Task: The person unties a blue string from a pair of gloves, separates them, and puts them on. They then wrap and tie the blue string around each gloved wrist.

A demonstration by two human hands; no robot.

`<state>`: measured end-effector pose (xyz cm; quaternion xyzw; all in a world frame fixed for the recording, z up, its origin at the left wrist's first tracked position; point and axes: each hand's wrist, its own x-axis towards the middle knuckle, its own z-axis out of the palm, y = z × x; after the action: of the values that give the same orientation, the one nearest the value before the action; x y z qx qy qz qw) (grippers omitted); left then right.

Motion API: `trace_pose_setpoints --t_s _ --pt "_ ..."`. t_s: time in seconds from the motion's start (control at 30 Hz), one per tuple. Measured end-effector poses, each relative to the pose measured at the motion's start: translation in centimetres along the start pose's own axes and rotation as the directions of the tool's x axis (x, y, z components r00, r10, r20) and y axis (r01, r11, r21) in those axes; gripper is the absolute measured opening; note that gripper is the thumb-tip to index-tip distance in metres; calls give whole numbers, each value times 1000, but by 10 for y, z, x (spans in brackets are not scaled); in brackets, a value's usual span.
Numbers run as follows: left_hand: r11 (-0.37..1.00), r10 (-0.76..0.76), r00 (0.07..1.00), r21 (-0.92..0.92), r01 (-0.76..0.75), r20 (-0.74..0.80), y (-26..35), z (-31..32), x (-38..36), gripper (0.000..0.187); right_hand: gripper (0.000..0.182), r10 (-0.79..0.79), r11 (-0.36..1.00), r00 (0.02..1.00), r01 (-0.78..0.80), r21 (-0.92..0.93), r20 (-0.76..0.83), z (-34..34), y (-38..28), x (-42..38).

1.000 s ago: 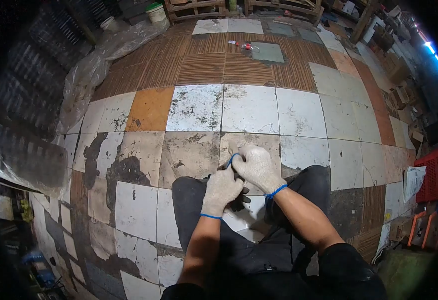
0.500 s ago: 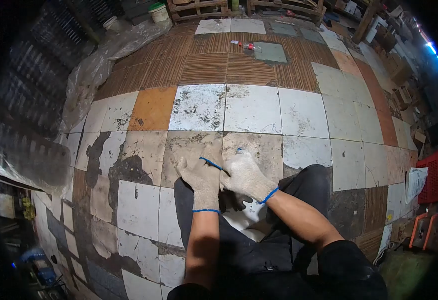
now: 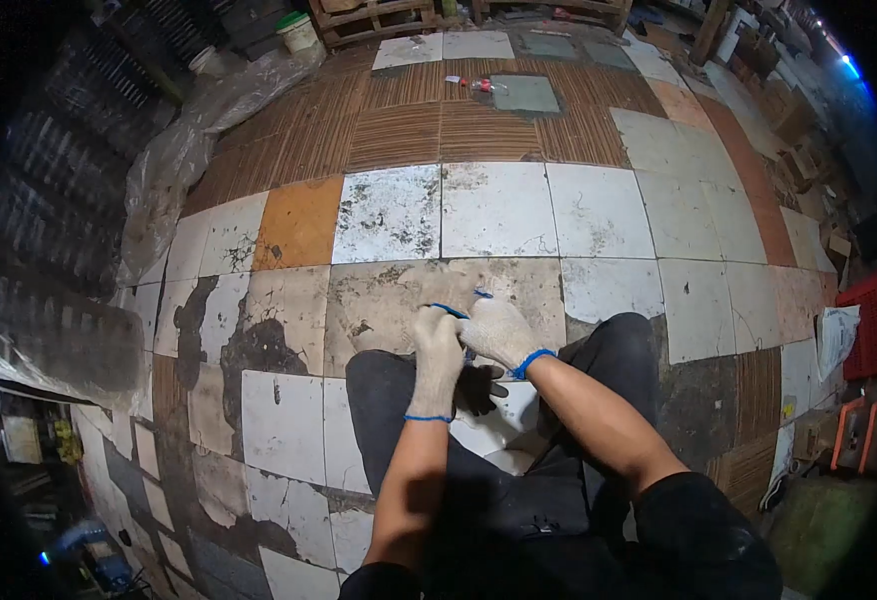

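Observation:
Both my hands wear off-white knit gloves with blue cuff edges. They meet in front of my bent knees, over the tiled floor (image 3: 504,215). My left hand (image 3: 437,345) is closed, its fingers curled in against the right. A blue-edged knit piece (image 3: 449,311), much like a glove cuff, shows between the two hands. My right hand (image 3: 499,332) is closed too, gripping from the other side, and a small blue bit (image 3: 483,294) sticks up past its knuckles. Below the hands a dark, finger-shaped patch (image 3: 481,388) shows against a white tile.
Ahead on the floor lies a clear bottle with a red label (image 3: 484,86). Crumpled plastic sheeting (image 3: 164,180) runs along the left. A red crate (image 3: 869,325) and a white bag (image 3: 839,340) stand at right. Wooden pallets (image 3: 379,20) and a white bucket (image 3: 299,35) are at the back.
My left hand has gone from spread fingers to a closed grip and moved right, against the right hand. The right hand has shifted slightly right and down. The view has tilted a little.

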<state>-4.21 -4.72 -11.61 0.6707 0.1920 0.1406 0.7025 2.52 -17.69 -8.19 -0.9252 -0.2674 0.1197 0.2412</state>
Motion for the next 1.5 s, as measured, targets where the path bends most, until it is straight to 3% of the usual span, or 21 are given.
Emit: trace_pose_setpoints --t_s 0.03,0.13,0.23,0.3,0.33,0.43,0.53,0.67,0.8,0.87,0.93,0.97,1.0,1.03,1.07,1.1,1.13,1.17,1.23,1.4,1.5 --pt "971 211 977 120 -205 -32 13 -3 0 11 32 -68 998 996 67 15 56 -14 -7 -3" --pt "934 300 951 226 -276 -79 33 -5 6 18 41 -53 992 998 50 119 21 -25 -22 2" --pt "554 161 974 831 46 -161 32 -23 31 11 43 -86 996 996 87 -34 31 -30 -42 -3" --pt "951 -76 985 285 117 -154 -28 -27 59 22 42 -132 989 991 132 -60 6 -16 -45 -6" --pt "992 -114 993 47 115 -25 -42 -27 75 27 42 -161 984 987 160 -73 -13 -14 -48 -5" --pt "846 -90 913 -452 281 398 -49 -17 110 42 41 -157 978 984 143 -149 -81 -14 -49 3" --pt "341 -170 822 -750 567 544 -16 -18 103 52 39 -83 987 993 70 -148 -89 -6 -42 3" --pt "599 -116 990 -789 139 85 3 -1 81 48 41 75 995 983 -64 -71 167 1 -36 0" --pt "875 -281 952 -375 306 121 27 -25 55 35 50 20 994 937 -57 97 348 21 -47 -15" --pt "956 -244 966 -145 255 87 40 -31 51 27 53 -268 952 894 187 243 360 23 -50 -15" --pt "473 -309 932 -821 321 188 60 -20 49 27 53 -229 967 918 179 179 324 -24 -60 -23" --pt "534 -299 926 -763 364 232 45 -30 56 22 53 -254 965 918 217 149 305 -23 -59 -22" --pt "882 -201 964 -395 256 175 49 -32 51 27 53 -276 961 917 252 118 288 -21 -57 -22" --pt "995 -86 981 73 75 173 52 -31 47 33 53 -295 956 916 283 83 272 -19 -55 -22" --pt "846 16 974 516 -133 224 55 -28 45 39 53 -294 956 910 285 74 293 -17 -53 -22" --pt "765 -121 916 624 -159 382 54 -26 57 40 53 -291 956 904 286 64 312 -17 -52 -22" --pt "964 -237 861 221 150 451 50 -26 59 40 53 -287 957 899 285 55 330 -18 -51 -22" --pt "858 -292 775 -204 471 560 46 -27 60 41 53 -286 958 897 278 73 336 -19 -49 -22" --pt "499 -320 724 -542 677 611 62 -21 54 43 52 -286 958 894 263 113 345 -25 -46 -20" --pt "594 -308 853 -616 518 421 40 -11 63 44 52 -290 957 887 274 96 360 -37 -47 -20" --pt "550 -412 735 -496 672 539 52 -7 58 60 53 -269 963 890 248 104 368 -38 -46 -20"
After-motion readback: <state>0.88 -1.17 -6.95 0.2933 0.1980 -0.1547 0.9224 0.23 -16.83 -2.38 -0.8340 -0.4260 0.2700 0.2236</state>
